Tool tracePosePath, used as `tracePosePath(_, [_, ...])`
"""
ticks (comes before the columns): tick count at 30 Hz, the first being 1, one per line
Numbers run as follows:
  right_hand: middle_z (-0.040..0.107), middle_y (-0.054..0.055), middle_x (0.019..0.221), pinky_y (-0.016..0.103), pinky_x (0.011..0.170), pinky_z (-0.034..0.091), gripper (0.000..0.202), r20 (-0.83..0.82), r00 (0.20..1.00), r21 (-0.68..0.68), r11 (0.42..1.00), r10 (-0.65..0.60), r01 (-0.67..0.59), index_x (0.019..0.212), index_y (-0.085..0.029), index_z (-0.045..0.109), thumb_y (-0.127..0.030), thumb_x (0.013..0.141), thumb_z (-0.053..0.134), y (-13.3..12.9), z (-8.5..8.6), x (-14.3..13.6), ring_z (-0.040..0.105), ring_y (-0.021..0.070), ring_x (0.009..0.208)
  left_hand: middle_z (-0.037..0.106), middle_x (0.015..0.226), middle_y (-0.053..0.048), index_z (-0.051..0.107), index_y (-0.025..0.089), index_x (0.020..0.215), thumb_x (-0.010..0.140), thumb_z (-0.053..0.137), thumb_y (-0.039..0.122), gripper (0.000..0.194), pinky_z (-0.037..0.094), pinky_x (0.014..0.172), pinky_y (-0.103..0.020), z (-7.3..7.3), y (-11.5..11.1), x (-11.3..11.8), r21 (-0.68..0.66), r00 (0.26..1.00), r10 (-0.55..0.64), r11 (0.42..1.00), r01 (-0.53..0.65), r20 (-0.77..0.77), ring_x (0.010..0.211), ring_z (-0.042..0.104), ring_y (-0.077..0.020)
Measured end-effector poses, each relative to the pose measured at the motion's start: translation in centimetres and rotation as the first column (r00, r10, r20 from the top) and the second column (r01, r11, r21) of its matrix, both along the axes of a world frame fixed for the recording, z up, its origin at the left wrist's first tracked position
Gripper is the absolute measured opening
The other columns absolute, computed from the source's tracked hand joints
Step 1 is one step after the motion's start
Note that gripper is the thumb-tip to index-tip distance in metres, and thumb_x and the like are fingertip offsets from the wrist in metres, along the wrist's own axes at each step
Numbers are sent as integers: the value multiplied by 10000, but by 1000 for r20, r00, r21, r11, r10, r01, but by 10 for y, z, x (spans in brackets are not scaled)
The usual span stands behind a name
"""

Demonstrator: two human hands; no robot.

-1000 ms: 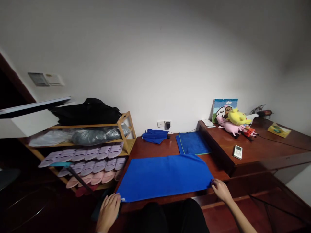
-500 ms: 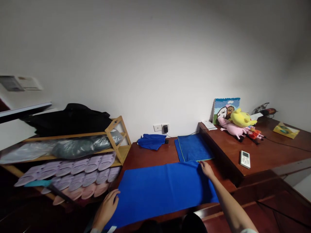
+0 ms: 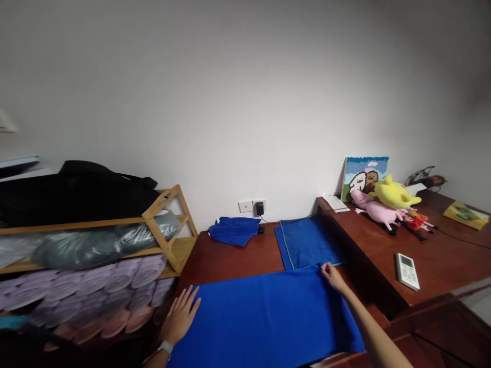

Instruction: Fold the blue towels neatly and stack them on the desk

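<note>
A large blue cloth point(image 3: 261, 317) lies spread over the front of the brown wooden table, its right part in shadow. My left hand point(image 3: 181, 314) rests flat at the cloth's left edge, fingers apart. At the cloth's far right corner, my right hand point(image 3: 332, 276) pinches the fabric between closed fingers. Just behind that corner lies a folded blue cloth with a green edge point(image 3: 309, 243). A smaller crumpled blue cloth point(image 3: 235, 231) sits near the wall.
On the raised brown surface at right are a white remote point(image 3: 407, 271), plush toys point(image 3: 383, 204), a picture point(image 3: 362, 176) and a yellow box point(image 3: 466, 214). A wooden rack point(image 3: 178, 245) with slippers and a black bag stands left. A black plug point(image 3: 260, 208) is in the wall socket.
The view has shifted, so the rack sits further left and the remote further right. My left hand has moved up along the cloth's left edge and flattened. My right hand still pinches the corner.
</note>
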State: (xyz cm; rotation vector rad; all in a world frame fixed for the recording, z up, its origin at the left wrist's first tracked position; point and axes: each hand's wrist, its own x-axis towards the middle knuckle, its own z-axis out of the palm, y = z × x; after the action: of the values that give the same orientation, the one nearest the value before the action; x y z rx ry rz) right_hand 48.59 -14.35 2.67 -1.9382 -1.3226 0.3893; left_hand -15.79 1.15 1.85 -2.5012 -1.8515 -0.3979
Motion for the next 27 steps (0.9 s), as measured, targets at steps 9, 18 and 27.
tracePosePath(9, [701,123,1160,475,1038,470,204,72,995,115,991,-75,67,827,-241,660,-337,822,481,-10,5,-2,635,303,1127,443,1615,-107,502,199,1509,959,356,534,660,300,1227,-523,-10,-20,-5,35,1000,26,999,-26,-9,1500,390,-292])
tracePosePath(18, [494,51,1564,494,1212,316,469,471,859,-70,980,198,-187,1418,-329,603,-361,999,394,-8,-8,-58,420,266,1455,402,1642,-84,445,269,1547,983,347,538,633,226,1243,-540,-8,-22,-2,35,997,44,998,-42,-55,1527,338,-284])
tracePosePath(27, [320,28,1670,517,1248,243,559,481,863,-164,983,151,-81,1563,-305,422,-422,1029,308,-16,-17,-63,240,280,1550,367,1661,-87,411,300,1562,999,363,549,617,225,1239,-538,0,-38,-2,-29,998,42,999,-44,-54,1534,321,-287])
